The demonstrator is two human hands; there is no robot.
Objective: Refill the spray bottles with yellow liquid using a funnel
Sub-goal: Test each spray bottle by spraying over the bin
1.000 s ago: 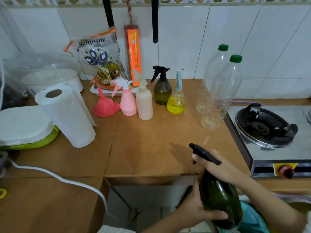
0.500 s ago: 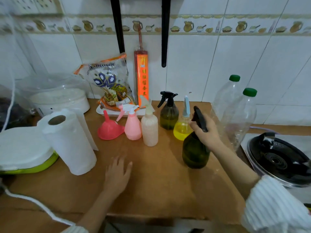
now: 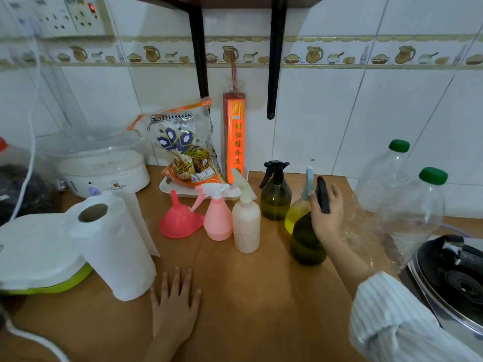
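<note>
Upright on a brown counter (image 3: 261, 296), a dark green bottle (image 3: 307, 244) stands with its long axis vertical, its black sprayer (image 3: 322, 194) rising out of the person's right hand (image 3: 326, 215), nozzle end tipped up and away toward the tiled wall. The fingers of that hand are curled round the sprayer neck, with the bottle's round body just below them. Just past the fingertips stands a clear bottle (image 3: 296, 215) holding yellow liquid, topped by a pale blue sprayer; beside it is a second dark bottle (image 3: 275, 199) whose black trigger points left. Further left of the fingers stand a cream bottle (image 3: 245, 226) and a pink bottle (image 3: 218, 220), both upright, nozzles aimed left, then a pink funnel (image 3: 180, 220) resting mouth-down with its spout pointing up. The left hand (image 3: 173, 307) lies flat on the counter, fingers straight and spread, gripping nothing, beside a paper towel roll (image 3: 115, 252). To the right of the gripping fingers stand two clear, green-capped plastic bottles (image 3: 410, 218). Against the wall, an orange-red packet (image 3: 234, 138) carries a column of Chinese characters, too blurred to read; a bag (image 3: 180, 145) beside it shows script lettering that cannot be made out with certainty.
</note>
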